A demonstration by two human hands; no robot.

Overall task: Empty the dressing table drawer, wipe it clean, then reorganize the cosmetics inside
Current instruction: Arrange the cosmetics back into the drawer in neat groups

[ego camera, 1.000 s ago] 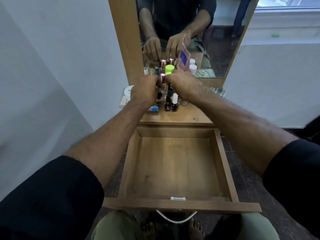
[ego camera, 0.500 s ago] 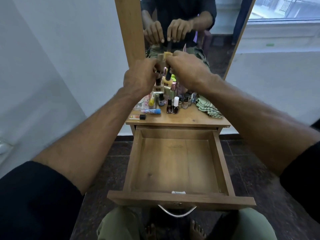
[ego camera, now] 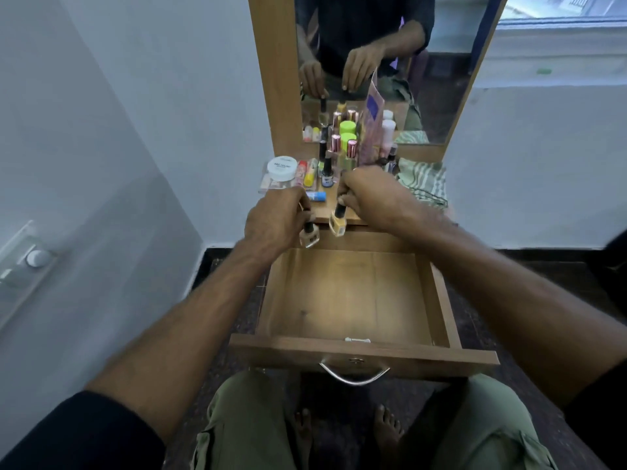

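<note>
Dark speckled floor (ego camera: 509, 300) and pale walls frame the scene. Nearest lies the pulled-out wooden drawer (ego camera: 349, 347), its smooth grained bottom bare, a curved metal handle (ego camera: 354, 376) on its front. Both hands hang just past its far edge, so each bottle's path is straight down and slightly toward the person. The left hand (ego camera: 276, 220) pinches the dark cap of a cream nail polish bottle (ego camera: 309, 237); the right hand (ego camera: 371, 196) pinches the cap of a yellow nail polish bottle (ego camera: 337, 223). Both squat glass bottles hang upright, long axes vertical, side by side without touching. Neither hand seems clearly nearer the drawer. Beyond, the counter (ego camera: 353, 218) carries crowded polish bottles, a white lidded jar (ego camera: 280, 168) and a striped cloth (ego camera: 422, 179) below the mirror (ego camera: 390, 62).
</note>
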